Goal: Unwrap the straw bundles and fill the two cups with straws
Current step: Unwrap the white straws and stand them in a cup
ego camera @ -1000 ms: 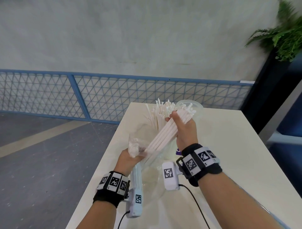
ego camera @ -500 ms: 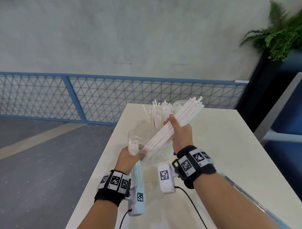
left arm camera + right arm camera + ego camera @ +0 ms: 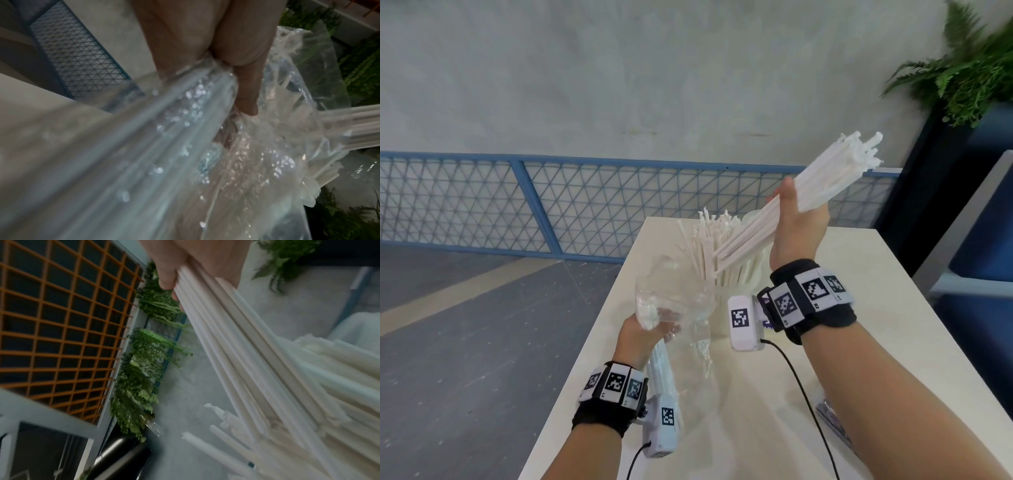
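My right hand [image 3: 796, 219] grips a thick bunch of white straws [image 3: 835, 178] [image 3: 230, 340], lifted up and to the right, fully out of the wrapper. My left hand [image 3: 645, 330] [image 3: 232, 53] grips the clear plastic wrapper [image 3: 674, 298] [image 3: 257, 146] low over the table's left side; it hangs open and crumpled. A clear cup [image 3: 732, 305] packed with white straws [image 3: 709, 246] stands on the table behind the wrapper. The rim of a second clear cup [image 3: 751, 216] shows just behind the held bunch, mostly hidden.
The cream table [image 3: 876, 291] runs away from me, its left edge dropping to a grey floor. A blue mesh fence [image 3: 517, 202] lines the back wall. A dark planter with a fern [image 3: 969, 68] stands at the far right. A small packet [image 3: 832, 421] lies by my right forearm.
My right hand has pulled the straw bunch up and to the right, clear of the wrapper. My left hand kept hold of the wrapper, which now hangs without the bunch.
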Demonstrator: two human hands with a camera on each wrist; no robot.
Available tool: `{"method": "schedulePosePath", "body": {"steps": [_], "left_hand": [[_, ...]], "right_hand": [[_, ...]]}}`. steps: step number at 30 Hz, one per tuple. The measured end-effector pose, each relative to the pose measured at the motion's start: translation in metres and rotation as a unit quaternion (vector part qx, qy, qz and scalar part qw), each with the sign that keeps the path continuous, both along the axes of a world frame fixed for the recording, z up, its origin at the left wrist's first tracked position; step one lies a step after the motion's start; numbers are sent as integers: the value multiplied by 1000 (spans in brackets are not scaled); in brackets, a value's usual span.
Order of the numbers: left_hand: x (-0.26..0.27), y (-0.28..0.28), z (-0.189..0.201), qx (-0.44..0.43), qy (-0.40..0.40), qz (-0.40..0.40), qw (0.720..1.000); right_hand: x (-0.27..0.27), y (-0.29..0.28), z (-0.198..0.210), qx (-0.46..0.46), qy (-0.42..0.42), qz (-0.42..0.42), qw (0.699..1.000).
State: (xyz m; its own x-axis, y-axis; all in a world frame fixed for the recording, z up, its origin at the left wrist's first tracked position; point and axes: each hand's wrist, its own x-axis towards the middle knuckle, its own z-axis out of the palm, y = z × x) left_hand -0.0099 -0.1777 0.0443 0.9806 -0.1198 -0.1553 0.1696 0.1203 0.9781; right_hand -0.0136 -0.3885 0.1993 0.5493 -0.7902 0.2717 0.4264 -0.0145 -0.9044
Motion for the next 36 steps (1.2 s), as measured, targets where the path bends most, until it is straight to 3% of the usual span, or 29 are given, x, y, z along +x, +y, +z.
{"method": "schedulePosePath", "body": {"steps": [3,8,17,21,23,25,27,29,31,33,36], "left_hand": [[-1,-2,1,3,-2,-3,1000],[-3,0,3,6,-17,-18,1000],[-4,-4,1,49,-59,-24,997],[-4,-2,1,52,-65,-26,996],[-5,-2,3,50,-70,-28,996],[-6,-1,3,45,-69,-25,996],[-5,0,3,52,-68,-22,996],[-5,0,4,56,-68,-24,996],[-7,-2,5,53,-76,-29,995],[-8,-4,7,57,-93,-37,993],[-8,-10,6,74,-102,-46,991]], "right_hand": [[5,4,-5,-71,4,13,997],[17,13,-39,-181,117,77,974],[21,22,-81,-215,247,198,924],[19,22,-97,-233,298,212,901],[21,22,-96,-246,300,216,896],[18,25,-94,-254,263,172,915],[6,30,-89,-285,145,52,946],[-12,40,-84,-320,37,12,947],[-26,50,-84,-369,26,116,922],[-30,56,-91,-415,92,228,876],[-30,58,-100,-406,202,323,830]]}}
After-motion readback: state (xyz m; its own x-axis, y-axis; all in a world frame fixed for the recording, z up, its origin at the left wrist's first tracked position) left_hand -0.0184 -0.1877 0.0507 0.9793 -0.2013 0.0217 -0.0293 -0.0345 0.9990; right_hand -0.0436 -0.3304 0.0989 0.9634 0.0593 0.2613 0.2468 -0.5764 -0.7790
